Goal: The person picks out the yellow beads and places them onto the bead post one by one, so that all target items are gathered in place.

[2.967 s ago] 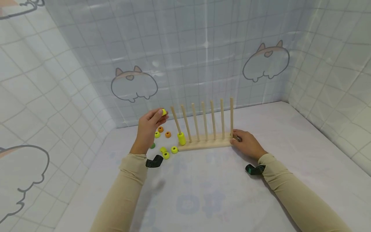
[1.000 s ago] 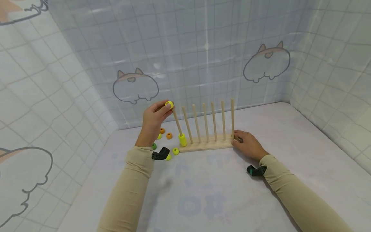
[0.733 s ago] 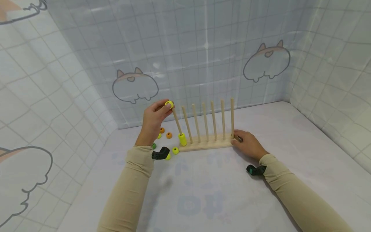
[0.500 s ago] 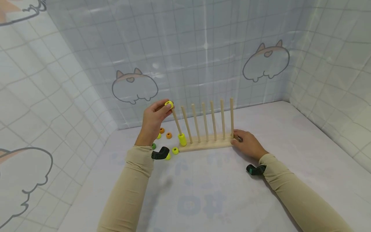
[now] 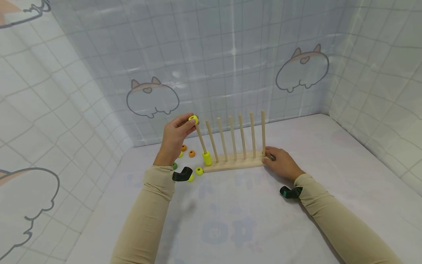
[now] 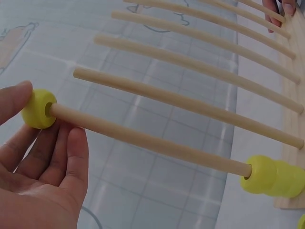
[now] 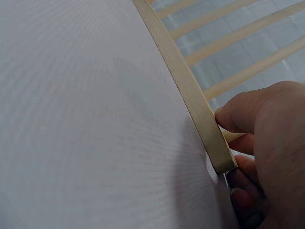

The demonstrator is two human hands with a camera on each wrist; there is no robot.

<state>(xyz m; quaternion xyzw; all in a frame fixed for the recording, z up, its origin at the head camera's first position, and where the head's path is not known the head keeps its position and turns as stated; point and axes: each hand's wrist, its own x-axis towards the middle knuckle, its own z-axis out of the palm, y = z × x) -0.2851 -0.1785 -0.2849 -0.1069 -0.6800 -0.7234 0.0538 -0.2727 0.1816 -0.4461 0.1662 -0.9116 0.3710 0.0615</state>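
Observation:
My left hand pinches a yellow bead between thumb and fingers at the tip of the leftmost peg. The peg's end meets the bead's hole in the left wrist view. Lower on that same peg sits a stack of yellow beads. The pegs rise from a long wooden base on the table. My right hand grips the right end of this base, with the thumb on its front side in the right wrist view; some of its fingers are partly hidden there.
Loose beads lie left of the base: orange ones, a green one and yellow ones, some partly covered by the left arm and its black wrist device. A tile-patterned wall sheet stands behind the pegs.
Over three seconds my left hand has moved right and up, bringing the yellow bead from beside the leftmost peg onto its tip. The right hand has kept its hold on the base.

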